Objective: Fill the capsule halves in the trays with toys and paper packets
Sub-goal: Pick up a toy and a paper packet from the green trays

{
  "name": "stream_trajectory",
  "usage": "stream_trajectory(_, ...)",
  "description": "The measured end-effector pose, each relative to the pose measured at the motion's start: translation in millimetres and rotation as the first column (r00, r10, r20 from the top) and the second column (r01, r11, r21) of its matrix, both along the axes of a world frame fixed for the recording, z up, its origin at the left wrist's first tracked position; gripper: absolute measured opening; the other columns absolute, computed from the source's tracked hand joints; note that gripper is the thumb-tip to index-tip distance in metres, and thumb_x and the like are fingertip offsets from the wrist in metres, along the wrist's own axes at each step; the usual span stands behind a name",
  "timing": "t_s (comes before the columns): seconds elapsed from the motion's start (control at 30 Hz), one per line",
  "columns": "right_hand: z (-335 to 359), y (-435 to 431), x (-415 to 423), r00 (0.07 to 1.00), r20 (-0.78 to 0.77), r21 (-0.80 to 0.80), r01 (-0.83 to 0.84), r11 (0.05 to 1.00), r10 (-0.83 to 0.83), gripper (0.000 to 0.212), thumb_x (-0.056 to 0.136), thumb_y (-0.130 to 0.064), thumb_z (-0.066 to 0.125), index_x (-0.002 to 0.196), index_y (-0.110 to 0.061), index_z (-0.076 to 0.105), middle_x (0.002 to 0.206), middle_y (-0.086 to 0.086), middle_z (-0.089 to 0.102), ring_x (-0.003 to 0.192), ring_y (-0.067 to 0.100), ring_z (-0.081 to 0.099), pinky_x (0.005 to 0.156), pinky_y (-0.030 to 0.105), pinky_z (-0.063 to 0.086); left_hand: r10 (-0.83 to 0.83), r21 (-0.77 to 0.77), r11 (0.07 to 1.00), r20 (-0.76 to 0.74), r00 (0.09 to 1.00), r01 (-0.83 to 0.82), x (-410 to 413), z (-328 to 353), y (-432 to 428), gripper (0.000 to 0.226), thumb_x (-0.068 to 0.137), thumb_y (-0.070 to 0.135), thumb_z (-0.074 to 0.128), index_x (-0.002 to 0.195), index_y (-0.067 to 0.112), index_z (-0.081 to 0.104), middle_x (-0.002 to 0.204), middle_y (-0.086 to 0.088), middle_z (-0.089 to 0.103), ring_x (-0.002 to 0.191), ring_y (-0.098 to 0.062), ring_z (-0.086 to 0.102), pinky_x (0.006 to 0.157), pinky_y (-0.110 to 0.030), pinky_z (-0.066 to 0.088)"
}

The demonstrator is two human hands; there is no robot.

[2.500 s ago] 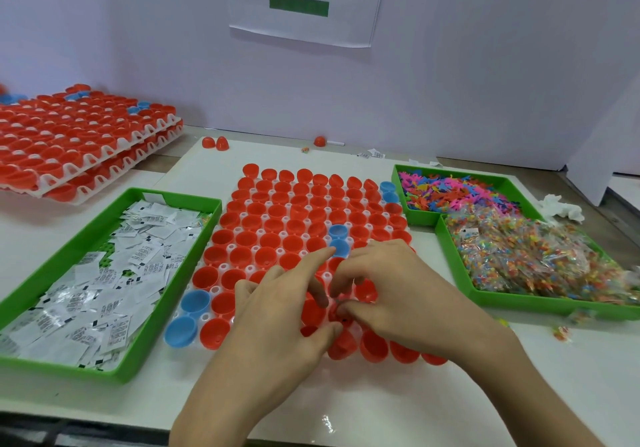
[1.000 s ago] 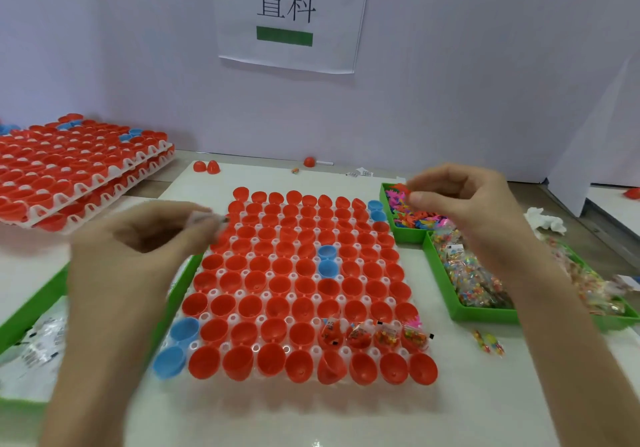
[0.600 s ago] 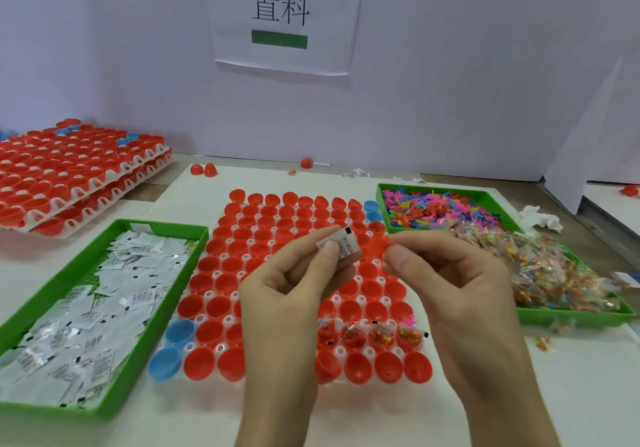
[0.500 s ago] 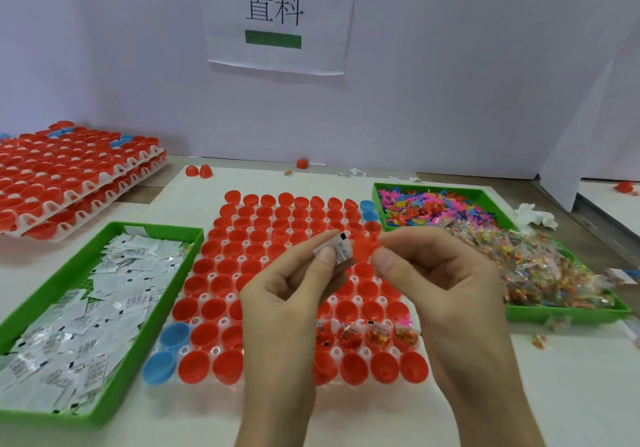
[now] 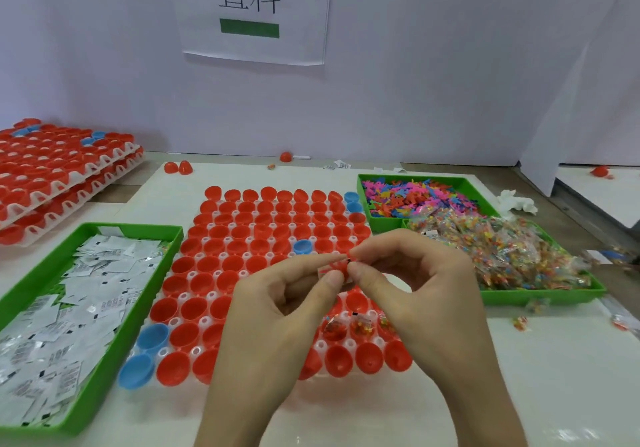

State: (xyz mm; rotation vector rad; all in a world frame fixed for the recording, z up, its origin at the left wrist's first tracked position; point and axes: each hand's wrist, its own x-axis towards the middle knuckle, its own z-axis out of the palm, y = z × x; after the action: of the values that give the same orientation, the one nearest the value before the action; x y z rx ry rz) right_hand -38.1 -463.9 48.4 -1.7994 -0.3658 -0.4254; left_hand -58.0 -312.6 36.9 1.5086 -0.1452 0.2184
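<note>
I record: capsule halves [image 5: 214, 245] mostly red, several blue halves [image 5: 152, 337] among them. Paper packets [image 5: 86, 290] white with black print; their bin [image 5: 138, 228] green. Loose toys [image 5: 415, 197] pink, blue, orange, yellow. Sign [image 5: 252, 48] white, black characters, green bar. The toy [image 5: 335, 266] I pinch: red.

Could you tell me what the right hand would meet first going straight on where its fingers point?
Most likely the left hand, whose fingers face it across the red toy and paper packet pinched between them.
</note>
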Motion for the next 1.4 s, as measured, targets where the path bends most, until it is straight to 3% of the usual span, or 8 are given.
stream_trajectory(0.13,0.3,-8.3,3.0,1.000,0.013,-0.027,0.011,1.000,-0.011,0.021,0.079,-0.012,0.082,0.088,-0.031,0.075,0.082,-0.009,0.073,0.082,0.012,0.072,0.075,0.020,0.057,0.034,-0.010,0.999,-0.016,0.999,-0.034,0.9,-6.2,-0.2,0.021,0.088,0.012,0.068,0.092,0.029,0.080,0.086,0.004,0.079,0.086,-0.010,0.076,0.080,-0.013,0.055)
stream_trajectory(0.23,-5.1,-45.6,20.4,0.963,0.017,0.004,0.271,0.963,-0.271,0.024,0.082,-0.006,0.078,0.083,-0.029,0.076,0.080,-0.009,0.075,0.076,0.007,0.070,0.072,0.017,0.055,0.069,-0.033,0.997,-0.021,0.997,-0.069,0.7,-7.4,3.5,0.028,0.090,0.010,0.066,0.095,0.036,0.078,0.088,0.003,0.080,0.088,-0.011,0.076,0.084,-0.012,0.053)
stream_trajectory(0.33,-11.5,-97.5,41.1,0.849,-0.032,-0.191,0.513,0.837,-0.528,0.023,0.082,-0.006,0.078,0.086,-0.029,0.075,0.082,-0.012,0.073,0.069,0.001,0.063,0.061,0.009,0.046,0.074,-0.064,0.995,-0.033,0.997,-0.076,1.1,-7.7,7.2,0.029,0.087,0.015,0.064,0.093,0.041,0.075,0.088,0.002,0.080,0.088,-0.011,0.076,0.080,-0.010,0.053)
stream_trajectory(0.5,-27.4,-139.3,59.4,0.805,-0.203,-0.516,0.396,0.759,-0.558,0.021,0.079,-0.011,0.082,0.087,-0.028,0.074,0.082,-0.014,0.067,0.076,0.008,0.060,0.060,0.020,0.039,0.054,-0.102,0.993,-0.059,0.997,-0.060,3.3,-9.3,5.7,0.024,0.087,0.017,0.063,0.094,0.037,0.075,0.088,-0.001,0.080,0.088,-0.012,0.076,0.077,-0.009,0.053)
stream_trajectory(0.87,-38.1,-131.8,58.2,0.700,0.038,-0.236,0.699,0.675,-0.713,0.017,0.089,-0.006,0.068,0.087,-0.021,0.075,0.087,0.003,0.072,0.075,0.011,0.063,0.065,0.026,0.046,0.035,-0.112,0.993,-0.087,0.996,-0.045,4.0,-14.1,2.3,0.014,0.092,0.013,0.062,0.103,0.017,0.070,0.089,-0.002,0.080,0.093,-0.012,0.076,0.083,-0.024,0.060)
stream_trajectory(0.97,-24.4,-110.1,46.1,0.760,0.092,-0.041,0.648,0.760,-0.643,0.028,0.090,-0.004,0.066,0.083,-0.030,0.072,0.086,0.000,0.074,0.074,0.005,0.066,0.070,0.015,0.049,0.002,-0.142,0.990,-0.077,0.997,-0.013,4.4,-12.1,-0.9,0.013,0.089,0.016,0.062,0.098,0.019,0.071,0.091,-0.004,0.080,0.096,-0.014,0.076,0.085,-0.027,0.059)
stream_trajectory(1.1,-11.3,-48.7,20.9,0.966,0.090,0.211,0.219,0.953,-0.242,0.031,0.087,0.004,0.069,0.084,-0.026,0.078,0.081,-0.004,0.077,0.073,0.008,0.071,0.071,0.017,0.054,-0.032,-0.182,0.983,-0.074,0.997,0.018,4.5,-10.2,-10.1,0.017,0.085,0.021,0.061,0.099,0.018,0.070,0.090,-0.006,0.080,0.096,-0.015,0.075,0.086,-0.026,0.056)
stream_trajectory(1.4,-13.4,4.6,7.2,1.000,-0.004,0.208,-0.007,0.978,0.008,0.020,0.087,-0.002,0.072,0.089,-0.021,0.078,0.084,-0.007,0.077,0.080,0.011,0.074,0.072,0.020,0.057,-0.072,-0.188,0.980,0.008,0.997,0.072,-0.6,-3.0,-8.9,0.008,0.088,0.019,0.059,0.092,0.023,0.064,0.083,-0.012,0.078,0.088,-0.022,0.077,0.078,-0.018,0.057)
